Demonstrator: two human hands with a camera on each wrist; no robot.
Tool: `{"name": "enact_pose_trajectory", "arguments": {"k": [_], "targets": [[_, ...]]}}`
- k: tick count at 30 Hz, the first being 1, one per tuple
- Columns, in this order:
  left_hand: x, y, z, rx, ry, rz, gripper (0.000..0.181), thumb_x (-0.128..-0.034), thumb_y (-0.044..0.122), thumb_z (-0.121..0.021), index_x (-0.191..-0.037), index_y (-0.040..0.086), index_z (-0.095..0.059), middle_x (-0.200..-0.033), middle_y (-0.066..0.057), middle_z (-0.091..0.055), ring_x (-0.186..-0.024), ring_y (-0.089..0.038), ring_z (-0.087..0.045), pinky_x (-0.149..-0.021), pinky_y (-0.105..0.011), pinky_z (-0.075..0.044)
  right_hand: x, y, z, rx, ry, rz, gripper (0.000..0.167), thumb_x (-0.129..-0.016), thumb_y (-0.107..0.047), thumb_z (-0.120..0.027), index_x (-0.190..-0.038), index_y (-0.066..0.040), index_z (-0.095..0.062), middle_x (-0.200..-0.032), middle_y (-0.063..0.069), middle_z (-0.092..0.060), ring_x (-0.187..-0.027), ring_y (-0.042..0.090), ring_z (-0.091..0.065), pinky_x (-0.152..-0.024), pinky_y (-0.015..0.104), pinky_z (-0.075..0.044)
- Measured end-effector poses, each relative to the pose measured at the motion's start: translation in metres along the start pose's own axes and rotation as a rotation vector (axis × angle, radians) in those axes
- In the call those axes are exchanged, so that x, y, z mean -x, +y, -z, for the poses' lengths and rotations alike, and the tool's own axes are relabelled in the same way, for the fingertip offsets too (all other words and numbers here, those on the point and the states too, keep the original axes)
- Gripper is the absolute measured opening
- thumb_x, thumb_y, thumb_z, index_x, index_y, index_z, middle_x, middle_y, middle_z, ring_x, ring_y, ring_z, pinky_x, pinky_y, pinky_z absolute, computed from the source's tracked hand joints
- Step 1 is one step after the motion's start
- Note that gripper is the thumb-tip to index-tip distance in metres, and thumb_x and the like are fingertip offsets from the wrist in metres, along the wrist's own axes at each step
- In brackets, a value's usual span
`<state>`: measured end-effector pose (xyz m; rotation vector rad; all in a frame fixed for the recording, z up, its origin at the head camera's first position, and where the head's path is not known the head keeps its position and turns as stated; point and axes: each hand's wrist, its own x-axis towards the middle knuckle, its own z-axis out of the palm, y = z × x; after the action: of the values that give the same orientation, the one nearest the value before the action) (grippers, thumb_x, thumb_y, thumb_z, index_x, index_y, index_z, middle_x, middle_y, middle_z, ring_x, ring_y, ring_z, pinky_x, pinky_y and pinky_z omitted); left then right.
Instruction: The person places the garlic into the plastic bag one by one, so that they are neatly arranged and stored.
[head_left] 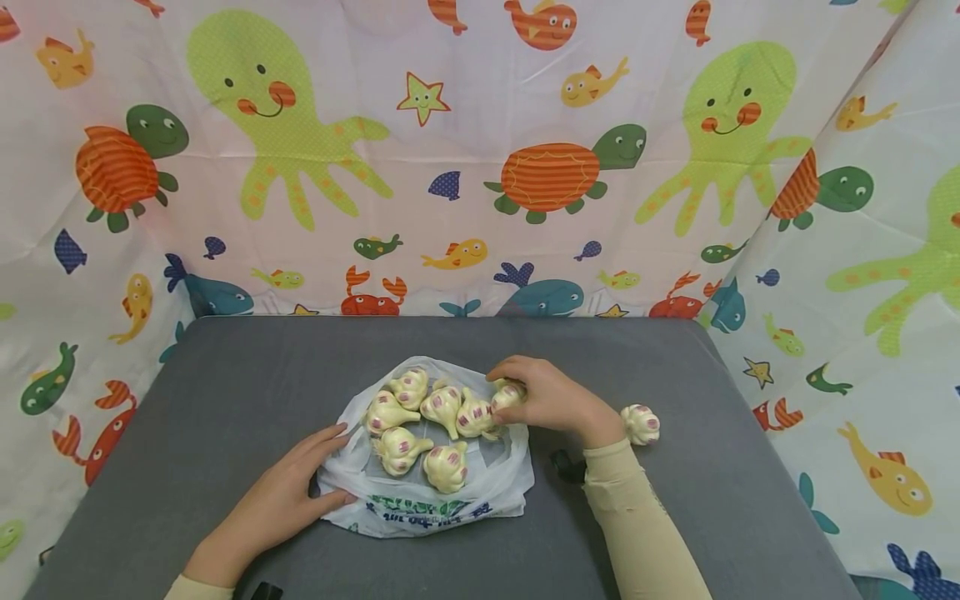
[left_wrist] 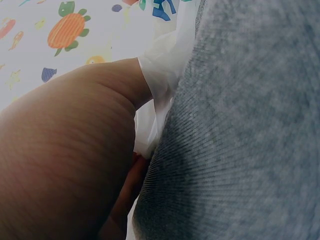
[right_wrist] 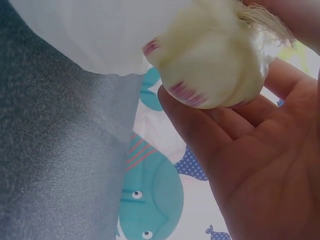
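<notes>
In the head view a white plastic bag [head_left: 491, 487] with green and blue print lies spread on the table, several garlic bulbs [head_left: 446, 467] on it. My right hand [head_left: 551, 396] holds a garlic bulb [head_left: 508, 393] between thumb and fingers at the bag's right edge. The right wrist view shows this bulb [right_wrist: 215, 60] close up, with purple marks and dry roots. At the bag's left edge, my left hand [head_left: 288, 479] rests with thumb and fingers spread apart, touching the plastic. In the left wrist view, plastic [left_wrist: 167, 65] covers the thumb's tip.
Another garlic bulb [head_left: 641, 424] sits on the grey table [head_left: 600, 350], right of my right wrist. Beyond the table's far edge hangs a white curtain [head_left: 457, 217] printed with sea animals, which also runs along both sides.
</notes>
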<state>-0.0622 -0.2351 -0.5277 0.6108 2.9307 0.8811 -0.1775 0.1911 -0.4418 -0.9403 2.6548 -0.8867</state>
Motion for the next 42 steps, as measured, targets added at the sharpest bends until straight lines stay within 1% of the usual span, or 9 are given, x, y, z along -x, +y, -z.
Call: {"name": "enact_pose_trajectory", "arguments": {"k": [10,17,25,31,34,42], "targets": [[-0.001,0.000,0.000,0.008,-0.010,0.021,0.085,-0.0885,0.046,-0.093,-0.158,0.013,-0.058,-0.169,-0.007,-0.047,-0.151,-0.037,-0.048,-0.115,-0.065,-0.046,-0.001,0.002,-0.003,-0.020,0.006,0.021,0.054,-0.090,-0.027,-0.090,-0.137,-0.005,-0.073,-0.136,0.004,-0.070,-0.120,0.022,-0.065,-0.101,0.044,-0.058],[0.000,-0.001,-0.001,0.004,0.007,-0.006,0.087,-0.0881,0.045,-0.093,-0.159,0.011,-0.057,-0.168,-0.009,-0.047,-0.150,-0.037,-0.049,-0.114,-0.064,-0.047,-0.002,0.000,-0.005,-0.029,0.000,0.032,0.053,-0.091,-0.027,-0.089,-0.136,-0.005,-0.073,-0.137,0.004,-0.069,-0.121,0.022,-0.064,-0.102,0.045,-0.057],[0.001,-0.001,0.001,0.012,0.011,-0.009,0.088,-0.0890,0.049,-0.091,-0.159,0.011,-0.056,-0.168,-0.010,-0.048,-0.150,-0.038,-0.049,-0.113,-0.065,-0.047,-0.004,0.000,-0.009,-0.044,-0.017,0.040,0.053,-0.090,-0.024,-0.090,-0.137,-0.006,-0.073,-0.137,0.003,-0.069,-0.118,0.020,-0.065,-0.098,0.041,-0.059],[0.001,-0.002,-0.001,0.012,0.011,-0.010,0.088,-0.0881,0.049,-0.092,-0.159,0.011,-0.056,-0.168,-0.010,-0.048,-0.150,-0.037,-0.049,-0.114,-0.064,-0.048,-0.007,0.000,-0.018,-0.053,-0.055,0.031,0.052,-0.090,-0.023,-0.089,-0.137,-0.007,-0.073,-0.137,0.003,-0.069,-0.119,0.021,-0.064,-0.101,0.043,-0.057],[0.001,-0.002,-0.001,0.012,0.007,-0.003,0.089,-0.0881,0.049,-0.092,-0.160,0.011,-0.056,-0.168,-0.010,-0.047,-0.150,-0.037,-0.049,-0.114,-0.064,-0.047,-0.010,0.000,-0.022,-0.041,-0.077,0.035,0.053,-0.090,-0.024,-0.090,-0.137,-0.007,-0.073,-0.137,0.003,-0.069,-0.120,0.021,-0.064,-0.104,0.044,-0.056],[0.001,0.001,0.001,0.016,-0.004,0.013,0.087,-0.0881,0.045,-0.093,-0.160,0.011,-0.056,-0.168,-0.010,-0.047,-0.150,-0.038,-0.048,-0.114,-0.065,-0.046,-0.013,0.000,-0.028,-0.018,-0.088,0.035,0.054,-0.089,-0.024,-0.091,-0.137,-0.008,-0.073,-0.139,0.004,-0.069,-0.126,0.024,-0.064,-0.108,0.048,-0.054]]}}
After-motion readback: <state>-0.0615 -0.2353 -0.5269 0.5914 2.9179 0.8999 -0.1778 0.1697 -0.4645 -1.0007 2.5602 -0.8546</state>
